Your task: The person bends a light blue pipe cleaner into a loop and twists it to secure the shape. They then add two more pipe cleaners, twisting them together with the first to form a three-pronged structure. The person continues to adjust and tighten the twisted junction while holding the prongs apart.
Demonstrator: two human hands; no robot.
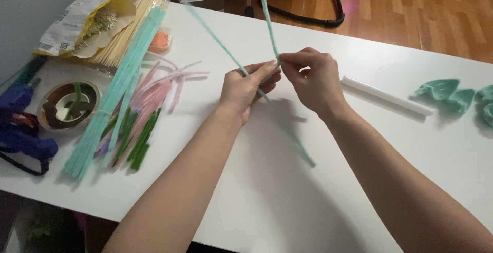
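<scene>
**Teal stems crossed in a two-hand pinch**

Fuzzy teal wire is what you hold: two pipe cleaners [270, 24] that cross between your fingertips, above the white table [287, 201]. Your left hand [247, 86] is closed on the crossing from below, thumb and forefinger pinched. Your right hand [313, 78] is closed on it from the other side, fingers curled, thumb tucked under. Both forearms reach in from the near edge, wrists raised off the table, hands touching at the fingertips.

The risk, as I judge it, sits in that small pinch. The long ends stick out far past your fingers, one up and away, one down toward you, so any twist swings them wide. If your grip loosens, the stems can slip along each other and the crossing shifts. The low end could also catch on the table. The loose bundle [115, 99] of stems lies well to your left, and the white tube [386, 96] just beside your right wrist could roll if nudged.
</scene>
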